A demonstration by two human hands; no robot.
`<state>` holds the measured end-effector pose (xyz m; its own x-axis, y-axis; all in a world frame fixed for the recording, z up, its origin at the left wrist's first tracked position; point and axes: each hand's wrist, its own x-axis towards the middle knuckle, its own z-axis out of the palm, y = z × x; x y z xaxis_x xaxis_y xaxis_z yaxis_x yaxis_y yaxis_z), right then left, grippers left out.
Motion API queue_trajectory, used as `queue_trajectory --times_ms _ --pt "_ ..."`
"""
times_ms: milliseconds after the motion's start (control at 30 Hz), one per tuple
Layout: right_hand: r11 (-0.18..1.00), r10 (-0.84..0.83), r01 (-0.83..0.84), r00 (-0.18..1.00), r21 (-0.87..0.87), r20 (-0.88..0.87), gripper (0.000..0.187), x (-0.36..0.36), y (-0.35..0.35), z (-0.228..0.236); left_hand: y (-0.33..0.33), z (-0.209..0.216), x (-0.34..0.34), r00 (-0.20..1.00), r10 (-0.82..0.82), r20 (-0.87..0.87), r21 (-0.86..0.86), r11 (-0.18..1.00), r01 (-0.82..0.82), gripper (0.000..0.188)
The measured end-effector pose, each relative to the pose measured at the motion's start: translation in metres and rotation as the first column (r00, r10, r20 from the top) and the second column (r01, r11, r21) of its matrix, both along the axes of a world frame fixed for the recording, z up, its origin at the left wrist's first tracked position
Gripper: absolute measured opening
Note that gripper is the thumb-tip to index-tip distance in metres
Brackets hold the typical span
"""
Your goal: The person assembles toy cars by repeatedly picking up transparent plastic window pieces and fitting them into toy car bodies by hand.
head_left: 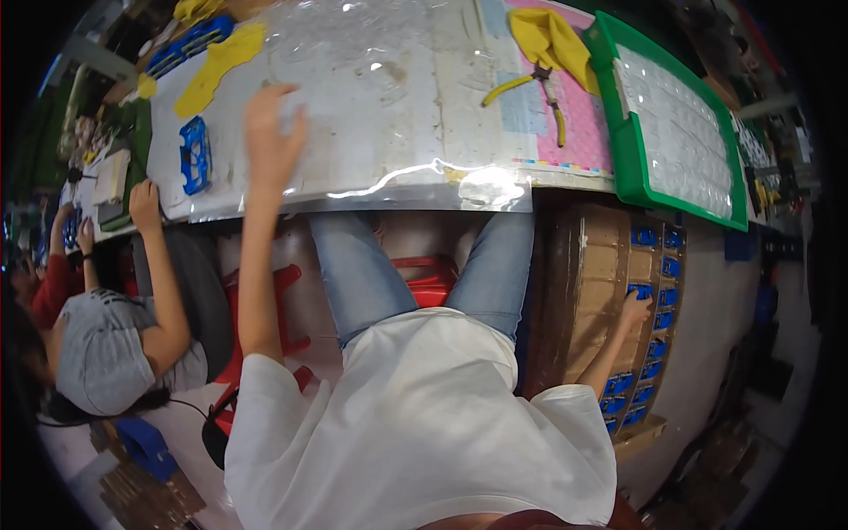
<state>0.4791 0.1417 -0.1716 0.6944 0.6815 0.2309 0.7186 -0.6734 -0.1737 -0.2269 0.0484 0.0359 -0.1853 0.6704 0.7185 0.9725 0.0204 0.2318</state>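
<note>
Left hand [276,137] raised, fingers loosely spread. Blue plastic part [642,290] touched by lowered right hand [634,311], grip indiscernible; partitioned cardboard box [599,265] seen beneath.

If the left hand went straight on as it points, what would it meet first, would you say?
Probably the clear plastic pieces toward the far side of the table, though the height of the left hand is unclear.

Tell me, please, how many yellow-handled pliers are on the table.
1: the pliers lie by the yellow cloth, left of the green tray; others could be hidden.
</note>
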Motion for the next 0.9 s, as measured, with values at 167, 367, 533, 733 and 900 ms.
queue_trajectory --times_ms 167,367,533,733,900 --pt "0.999 0.035 -0.031 0.992 0.034 -0.12 0.059 0.024 0.009 0.005 0.051 -0.016 0.055 0.97 -0.234 0.062 -0.147 0.959 0.241 0.028" --pt "0.987 -0.054 0.09 0.965 0.133 -0.256 0.068 0.022 0.001 0.009 0.044 -0.034 0.096 0.984 -0.177 -0.018 -0.276 0.947 0.166 0.047" --pt "0.888 -0.125 0.233 0.952 0.397 -0.278 0.072 0.022 -0.006 -0.006 0.027 -0.029 0.113 0.971 -0.21 0.113 -0.206 0.951 0.229 0.042" --pt "0.659 -0.035 0.164 0.982 0.734 -0.188 0.061 0.019 -0.011 -0.005 0.009 -0.027 0.107 0.978 -0.173 0.116 -0.124 0.974 0.188 0.036" --pt "0.436 0.368 0.082 0.892 0.896 -0.261 0.053 -0.064 -0.019 0.078 0.002 -0.035 0.118 0.959 -0.244 0.143 -0.128 0.956 0.263 0.037"
